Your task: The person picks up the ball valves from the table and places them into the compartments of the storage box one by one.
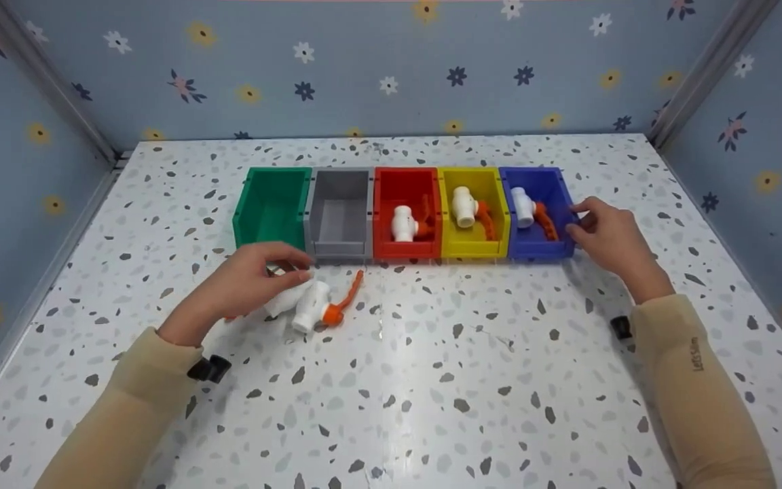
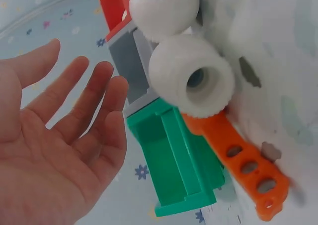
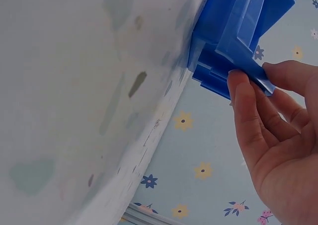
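My left hand [image 1: 245, 280] hovers over two white ball valves with orange lever handles, its fingers loosely bent and holding nothing. One valve [image 1: 311, 309] lies just right of the fingertips; the other valve [image 1: 284, 301] is partly hidden under the hand. In the left wrist view a valve body [image 2: 191, 76] and its orange handle [image 2: 243, 160] show apart from the palm. Thumb and fingers of my right hand [image 1: 609, 234] pinch the side rim of the blue bin [image 1: 542, 251], as the right wrist view also shows. A white valve [image 1: 524, 207] with an orange handle lies inside that bin.
Left of the blue bin stand a yellow bin [image 1: 474, 249], a red bin [image 1: 406, 250], a grey bin [image 1: 340, 250] and a green bin [image 1: 272, 204], joined in a row. The yellow and red bins each hold a valve. Flowered panels [image 1: 391, 61] enclose the speckled table [image 1: 432, 407].
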The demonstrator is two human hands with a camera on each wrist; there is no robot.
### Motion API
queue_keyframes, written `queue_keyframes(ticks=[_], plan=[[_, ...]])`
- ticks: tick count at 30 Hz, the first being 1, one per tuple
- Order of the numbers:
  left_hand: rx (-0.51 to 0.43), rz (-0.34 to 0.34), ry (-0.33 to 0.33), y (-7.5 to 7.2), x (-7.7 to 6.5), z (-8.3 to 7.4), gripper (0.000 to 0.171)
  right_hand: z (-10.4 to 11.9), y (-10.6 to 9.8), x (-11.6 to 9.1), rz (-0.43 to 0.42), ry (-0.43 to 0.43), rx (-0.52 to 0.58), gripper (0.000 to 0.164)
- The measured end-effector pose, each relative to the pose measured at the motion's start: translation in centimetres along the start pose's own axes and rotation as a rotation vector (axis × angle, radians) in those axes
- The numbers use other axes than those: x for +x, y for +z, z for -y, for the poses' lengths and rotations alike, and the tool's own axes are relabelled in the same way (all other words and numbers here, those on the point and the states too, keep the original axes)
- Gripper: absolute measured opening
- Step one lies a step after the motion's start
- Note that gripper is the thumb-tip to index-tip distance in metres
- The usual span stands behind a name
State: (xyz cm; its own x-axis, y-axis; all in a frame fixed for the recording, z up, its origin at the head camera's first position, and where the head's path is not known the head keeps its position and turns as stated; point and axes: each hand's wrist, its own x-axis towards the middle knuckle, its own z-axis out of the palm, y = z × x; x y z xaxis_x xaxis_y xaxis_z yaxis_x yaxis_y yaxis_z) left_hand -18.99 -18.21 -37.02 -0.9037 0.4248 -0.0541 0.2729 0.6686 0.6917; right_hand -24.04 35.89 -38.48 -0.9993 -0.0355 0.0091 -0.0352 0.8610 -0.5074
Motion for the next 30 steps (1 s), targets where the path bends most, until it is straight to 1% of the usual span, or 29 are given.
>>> queue_keyframes(ticks=[4,7,10,13,17,25,30], plan=[[0.025,0.045,0.075,1.0,-0.2,0.2,0.028,0.1,0.0,0.1,0.010,0.013,0.000,0.039],[0.056,0.109,0.114,1.7,-0.3,0.3,0.033,0.1,0.0,0.2,0.014,0.018,-0.001,0.039],[0.116,0.178,0.105,2.3,-0.4,0.0,0.037,0.2,0.0,0.2,0.013,0.020,-0.001,0.039],[0.189,0.224,0.087,2.7,-0.2,-0.3,0.041,0.1,0.0,0.1,0.004,0.017,-0.003,0.039],[0.264,0.255,0.089,3.1,0.1,-0.6,0.043,0.0,0.1,0.0,-0.014,0.004,-0.010,0.037],[0.334,0.284,0.124,3.3,0.2,-0.4,0.052,-0.2,0.2,0.0,-0.007,0.002,-0.006,0.037],[0.393,0.293,0.107,3.3,0.4,-0.5,0.057,-0.3,0.1,0.1,-0.011,0.002,-0.004,0.037]])
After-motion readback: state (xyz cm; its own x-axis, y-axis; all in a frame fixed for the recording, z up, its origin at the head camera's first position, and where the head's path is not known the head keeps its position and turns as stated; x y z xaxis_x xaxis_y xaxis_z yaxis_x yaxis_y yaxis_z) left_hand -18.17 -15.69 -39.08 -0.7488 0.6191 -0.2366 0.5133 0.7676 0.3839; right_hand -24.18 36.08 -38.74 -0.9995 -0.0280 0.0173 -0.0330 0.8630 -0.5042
